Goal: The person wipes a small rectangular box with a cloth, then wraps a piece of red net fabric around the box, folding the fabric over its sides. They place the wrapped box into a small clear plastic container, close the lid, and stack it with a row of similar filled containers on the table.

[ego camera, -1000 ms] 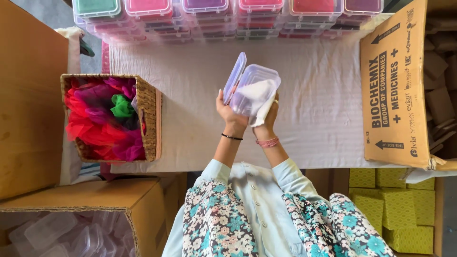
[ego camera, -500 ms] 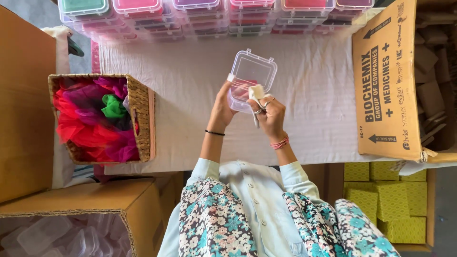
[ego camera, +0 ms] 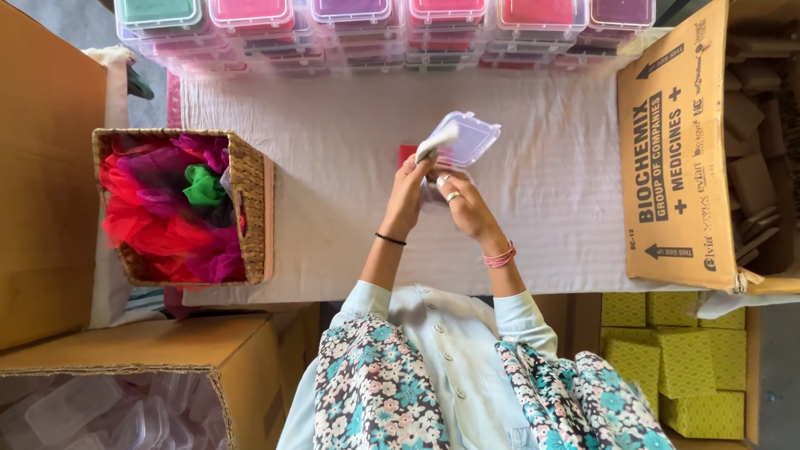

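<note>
Both hands hold one thing at the centre of the frame: the left hand (ego camera: 410, 193) has its grip closed on a white folded piece (ego camera: 439, 140) and on the near edge of a small clear plastic box (ego camera: 463, 143), while the right hand (ego camera: 461, 202) cups the box from below, fingers curled tight around it. The box sits raised above the white-covered bench (ego camera: 333, 208), its hinged lid tipped toward the upper right. Half a second ago the white piece lay low between the fingers at the box's side; now it stands higher, against the lid's left edge, and the box is tilted more. A red patch (ego camera: 407, 153) shows on the bench just left of the hands. At the left of the frame a wicker basket (ego camera: 254, 208) holds red, purple and green fabric. Stacked clear boxes with coloured fillings (ego camera: 375, 29) line the top edge, and a printed cardboard carton (ego camera: 675, 167) stands at the right.
</note>
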